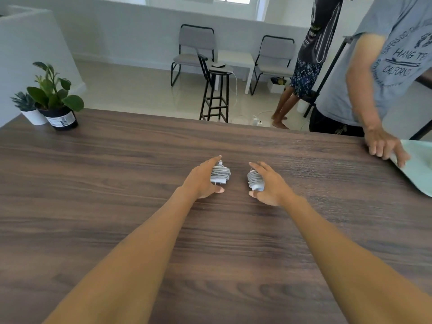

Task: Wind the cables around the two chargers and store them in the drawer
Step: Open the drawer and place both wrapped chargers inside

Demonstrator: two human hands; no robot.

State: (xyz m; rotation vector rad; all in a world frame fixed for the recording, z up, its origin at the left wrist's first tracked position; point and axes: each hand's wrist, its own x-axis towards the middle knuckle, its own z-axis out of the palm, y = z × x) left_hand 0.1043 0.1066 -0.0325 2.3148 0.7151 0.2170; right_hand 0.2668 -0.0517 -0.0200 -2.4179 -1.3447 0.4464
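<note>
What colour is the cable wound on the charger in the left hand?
Light grey-white, matching the charger itself; the head view shows it beside the left hand.

Two white chargers, each wound tight in its grey cable: left charger point(220, 174) inside the left hand point(203, 181), right charger point(255, 180) inside the right hand point(268, 185).

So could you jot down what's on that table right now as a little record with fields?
surface: dark wood-grain table
left hand: holds a white charger with its cable wound round it, prongs showing
right hand: holds a second wound charger
winding: looks done on both
drawer: not in view
far left corner: two potted plants
right edge: another person's hand on a pale green cloth
</note>
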